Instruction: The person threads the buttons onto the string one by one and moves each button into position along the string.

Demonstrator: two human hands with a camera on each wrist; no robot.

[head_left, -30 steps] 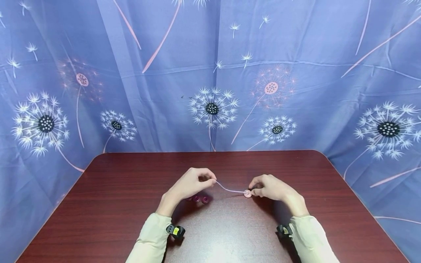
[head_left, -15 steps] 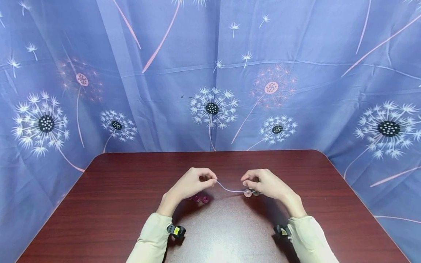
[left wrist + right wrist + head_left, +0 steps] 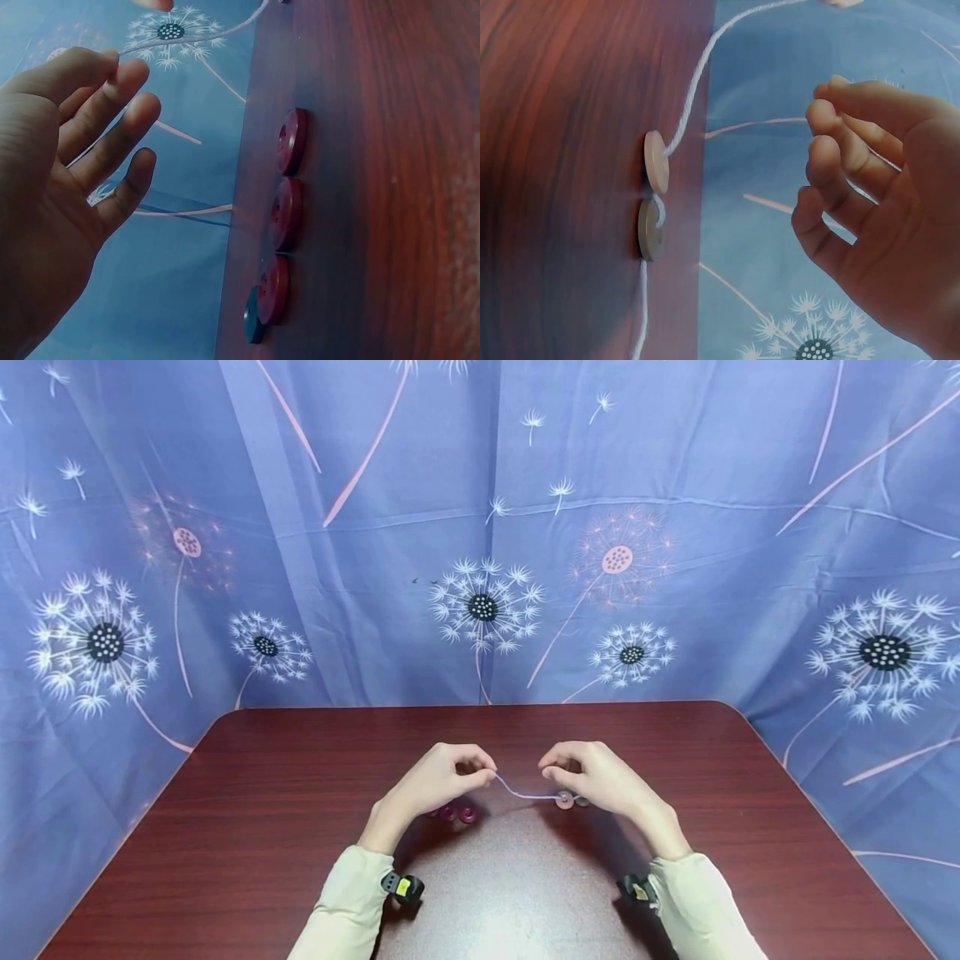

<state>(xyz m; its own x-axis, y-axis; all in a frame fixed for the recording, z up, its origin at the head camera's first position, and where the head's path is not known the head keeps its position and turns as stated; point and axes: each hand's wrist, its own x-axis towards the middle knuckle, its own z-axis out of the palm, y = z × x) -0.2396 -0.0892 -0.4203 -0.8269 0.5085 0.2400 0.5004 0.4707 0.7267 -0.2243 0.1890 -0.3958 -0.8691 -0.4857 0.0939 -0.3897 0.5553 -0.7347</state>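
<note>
My left hand pinches the end of a pale lilac string between thumb and forefinger, above the table. From there the string sags to a pink button on the table. In the right wrist view the string runs on through an olive-brown button, which lies close to the pink button, and continues beyond it. My right hand hovers above these two buttons with loosely bent fingers and nothing visible in its grasp. Several dark red buttons lie in a row below my left hand, beside a teal button.
The dark reddish wooden table carries all the buttons. Behind it hangs a blue curtain with a dandelion print, meeting the table's far edge. Black wrist devices sit at both cuffs.
My right hand has let go of the pink button and moved left and slightly up, uncovering the olive-brown button. The left hand keeps its pinch on the string, almost unmoved.
</note>
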